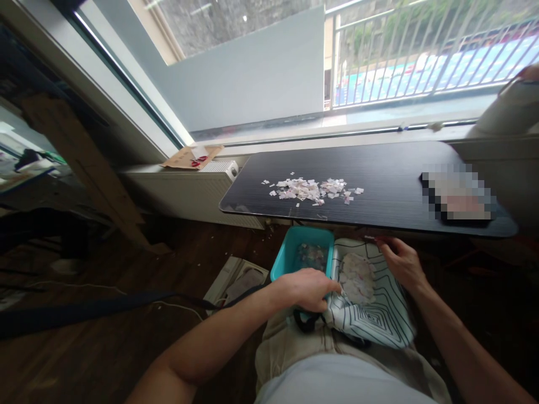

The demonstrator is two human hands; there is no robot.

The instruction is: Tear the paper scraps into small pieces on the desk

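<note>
Field notes, head view. Right hand [404,264] near the front edge of the dark surface [383,168] — fingers drawn narrow on a small reddish-and-white piece [370,238], held just above the far side of the patterned cloth [393,317]. Too small for me to say what it is. Left hand [309,290] reaches across the near side of the teal bin [279,262], fingertips down at the cloth's left edge. I can't tell whether they pinch the cloth, a bit, or nothing.

The bits lie in three places: a pale heap [357,279] on the cloth over the lap, greyish pieces [311,256] inside the bin, and a loose scatter of white bits [309,189] on the surface.

My read: the step in hand is handling the bits one at a time, with the cloth as work area. From here I judge the next move calls for a light pinch on the right and a steady cloth — a tug could spill the heap.
</note>
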